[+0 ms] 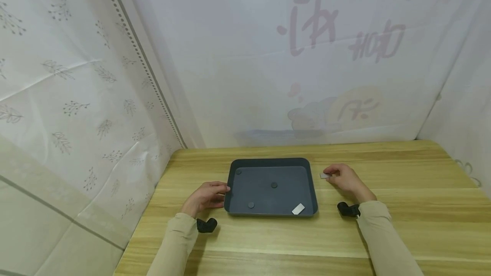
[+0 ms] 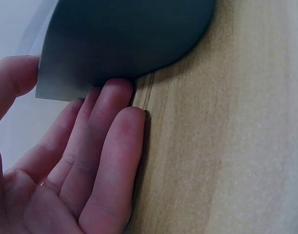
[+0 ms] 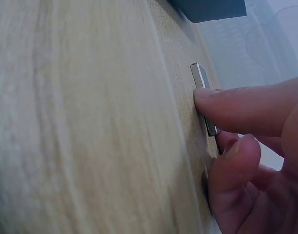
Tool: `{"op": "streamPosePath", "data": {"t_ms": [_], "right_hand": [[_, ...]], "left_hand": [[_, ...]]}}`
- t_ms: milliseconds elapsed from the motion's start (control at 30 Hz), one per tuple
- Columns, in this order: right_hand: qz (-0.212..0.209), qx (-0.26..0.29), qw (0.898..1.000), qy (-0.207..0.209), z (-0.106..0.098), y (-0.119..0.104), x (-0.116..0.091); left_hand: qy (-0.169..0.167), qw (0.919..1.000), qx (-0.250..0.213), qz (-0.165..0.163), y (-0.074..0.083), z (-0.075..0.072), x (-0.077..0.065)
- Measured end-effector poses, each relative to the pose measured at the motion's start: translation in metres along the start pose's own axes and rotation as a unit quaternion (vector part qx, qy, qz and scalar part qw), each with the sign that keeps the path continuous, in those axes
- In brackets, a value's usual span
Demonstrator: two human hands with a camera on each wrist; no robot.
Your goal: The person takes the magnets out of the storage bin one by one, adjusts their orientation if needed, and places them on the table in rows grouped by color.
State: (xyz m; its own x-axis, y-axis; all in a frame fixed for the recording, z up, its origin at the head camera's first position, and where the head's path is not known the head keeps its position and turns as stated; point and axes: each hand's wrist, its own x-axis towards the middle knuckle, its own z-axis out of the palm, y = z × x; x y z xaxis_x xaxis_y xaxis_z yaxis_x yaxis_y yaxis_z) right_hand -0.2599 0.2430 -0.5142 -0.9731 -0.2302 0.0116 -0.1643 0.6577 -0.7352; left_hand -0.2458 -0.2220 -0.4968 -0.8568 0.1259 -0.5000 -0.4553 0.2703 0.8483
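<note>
A dark grey rectangular tray (image 1: 270, 214) lies on the wooden table. My left hand (image 1: 209, 195) is at its left side, one fingertip over the rim and the other fingers against the outer wall, as the left wrist view shows (image 2: 90, 161). Right of the tray, my right hand (image 1: 343, 178) pinches a small flat silver rectangular block (image 3: 199, 75) between thumb and fingers, close over the table. A similar silver block (image 1: 298, 209) lies in the tray's near right corner. Round grey discs sit on the tray floor: one centre (image 1: 274, 185), one near (image 1: 251, 205), one far left (image 1: 238, 172).
The wood-grain table (image 1: 284, 246) reaches back to a pale printed curtain (image 1: 245, 76). Another curtain with leaf prints (image 1: 88, 97) hangs along the left. Black camera mounts sit at the left wrist (image 1: 207, 225) and right wrist (image 1: 348, 209).
</note>
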Motion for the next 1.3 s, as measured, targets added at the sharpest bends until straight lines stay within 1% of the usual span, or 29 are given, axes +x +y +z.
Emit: {"op": "streamPosePath", "data": {"t_ms": [467, 633, 833, 900, 1033, 1300], "right_hand": [[0.0, 0.012, 1.0, 0.017, 0.001, 0.003, -0.002], [0.018, 0.042, 0.999, 0.025, 0.002, 0.006, -0.004], [0.023, 0.079, 0.996, 0.04, -0.001, 0.005, -0.007], [0.024, 0.092, 0.995, 0.043, -0.002, 0.003, -0.009], [0.014, 0.096, 0.994, 0.047, -0.004, -0.005, -0.011], [-0.039, 0.099, 0.993, 0.045, -0.003, -0.035, -0.018]], "left_hand": [[-0.002, 1.0, 0.0, 0.003, 0.0, 0.0, 0.0], [0.001, 1.0, 0.002, 0.003, 0.0, 0.001, -0.001], [-0.004, 1.0, 0.006, 0.005, 0.0, 0.0, 0.0], [-0.007, 0.9999, 0.007, 0.006, 0.0, -0.001, 0.0], [-0.008, 0.9999, 0.006, 0.007, 0.0, -0.001, 0.001], [-0.005, 0.9999, 0.008, 0.006, -0.001, -0.001, 0.0]]}}
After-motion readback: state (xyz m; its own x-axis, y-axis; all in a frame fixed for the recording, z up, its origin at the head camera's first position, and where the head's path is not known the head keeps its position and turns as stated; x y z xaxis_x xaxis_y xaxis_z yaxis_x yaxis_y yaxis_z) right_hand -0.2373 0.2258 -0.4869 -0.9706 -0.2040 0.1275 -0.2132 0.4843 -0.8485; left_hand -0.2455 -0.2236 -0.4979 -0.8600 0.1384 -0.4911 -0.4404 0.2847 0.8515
